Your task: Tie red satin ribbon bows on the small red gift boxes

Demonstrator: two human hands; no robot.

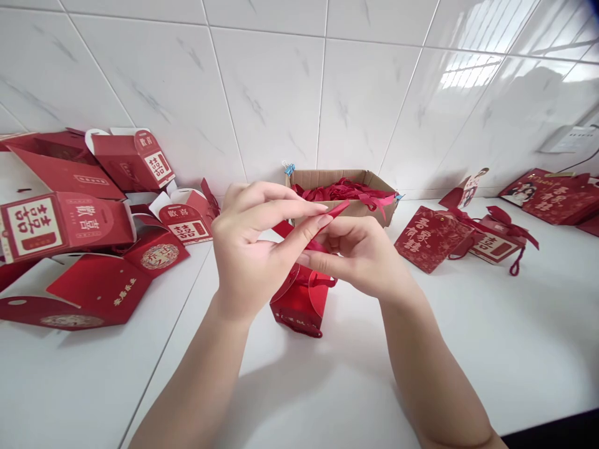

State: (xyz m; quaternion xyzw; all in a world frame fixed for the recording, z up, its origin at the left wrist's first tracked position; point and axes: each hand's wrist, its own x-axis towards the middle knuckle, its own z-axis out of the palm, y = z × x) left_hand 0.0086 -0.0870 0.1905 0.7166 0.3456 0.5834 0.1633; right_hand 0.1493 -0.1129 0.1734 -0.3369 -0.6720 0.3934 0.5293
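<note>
My left hand (262,240) pinches a red ribbon (337,209) between thumb and forefinger, and its end sticks out past the fingertips. Close beside it, my right hand (358,252) has its fingers curled in and also grips the ribbon, lower down. Both hands are raised over a small red gift box (299,305) that stands on the white table. Gold lettering runs along the box's front, and a dark red cord lies at its base. My hands hide the box's top and part of the ribbon.
Behind my hands, a cardboard box (384,215) holds a heap of red ribbons (339,190). Several red gift boxes (93,221) are piled at the left. More red boxes (498,240), some with bows, stand at the right. A tiled wall (276,93) closes off the back.
</note>
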